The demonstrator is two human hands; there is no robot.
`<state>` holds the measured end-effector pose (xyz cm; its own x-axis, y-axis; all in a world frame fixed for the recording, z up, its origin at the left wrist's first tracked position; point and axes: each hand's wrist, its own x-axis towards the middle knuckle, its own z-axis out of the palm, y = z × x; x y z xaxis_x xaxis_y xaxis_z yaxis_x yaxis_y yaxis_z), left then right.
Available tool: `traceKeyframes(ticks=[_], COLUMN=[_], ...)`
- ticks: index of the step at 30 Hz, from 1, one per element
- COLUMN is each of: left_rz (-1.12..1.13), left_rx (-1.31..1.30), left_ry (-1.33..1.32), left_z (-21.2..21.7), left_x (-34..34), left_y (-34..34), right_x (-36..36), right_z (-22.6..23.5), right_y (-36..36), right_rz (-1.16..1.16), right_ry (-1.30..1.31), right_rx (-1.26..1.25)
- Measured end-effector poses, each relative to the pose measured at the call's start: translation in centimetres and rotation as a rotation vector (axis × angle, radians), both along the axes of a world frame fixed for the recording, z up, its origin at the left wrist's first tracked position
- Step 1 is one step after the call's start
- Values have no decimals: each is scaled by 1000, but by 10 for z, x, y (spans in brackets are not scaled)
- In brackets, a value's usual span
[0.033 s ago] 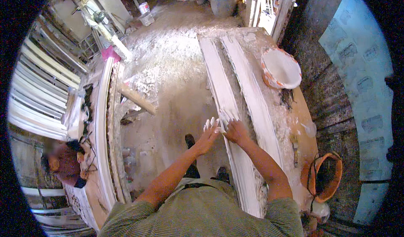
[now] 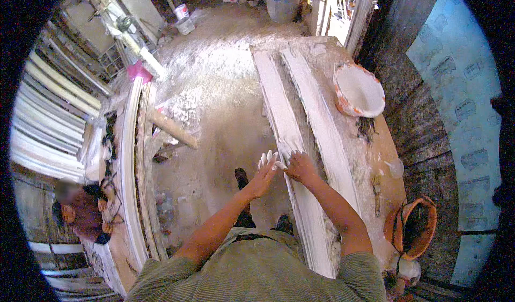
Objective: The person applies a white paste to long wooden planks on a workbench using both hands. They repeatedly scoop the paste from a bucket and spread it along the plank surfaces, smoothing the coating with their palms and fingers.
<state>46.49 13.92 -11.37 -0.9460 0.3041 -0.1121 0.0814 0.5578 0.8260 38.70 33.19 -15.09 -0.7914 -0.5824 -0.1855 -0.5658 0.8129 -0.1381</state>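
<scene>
Two long white plaster-coated strips lie side by side along a bench at my right. My right hand (image 2: 301, 166) rests on the near strip (image 2: 279, 101), its whitened fingers spread over the top and the thumb toward the edge. Just left of that edge is my left hand (image 2: 264, 176), fingers stretched out, their tips coated white. It holds nothing, and I cannot tell whether it touches the strip's side. The farther strip (image 2: 323, 119) runs parallel, a dark gap between them.
On the bench (image 2: 343, 50) stand a white-crusted orange bucket (image 2: 360, 90), a brush (image 2: 376, 194) and an orange container (image 2: 418, 229). At left, a second bench carries long white mouldings (image 2: 129, 157); a person (image 2: 86, 211) is beside it. A wooden pole (image 2: 174, 129) juts over the floor.
</scene>
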Motion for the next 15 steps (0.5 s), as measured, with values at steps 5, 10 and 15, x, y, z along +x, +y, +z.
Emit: traceKeyframes(ticks=[5, 10, 15], left_rz=[4, -33, -6], left_rx=[68, 204, 231], left_ry=[-10, 2, -41], left_z=[-18, -27, -30], left_x=[-103, -208, -311], left_y=[-63, -136, -177], right_x=[-116, -191, -274], right_z=[20, 41, 47], right_y=[-58, -113, -141], right_rz=[-2, -153, -285], right_ry=[-105, -180, -171], right_rx=[132, 128, 49])
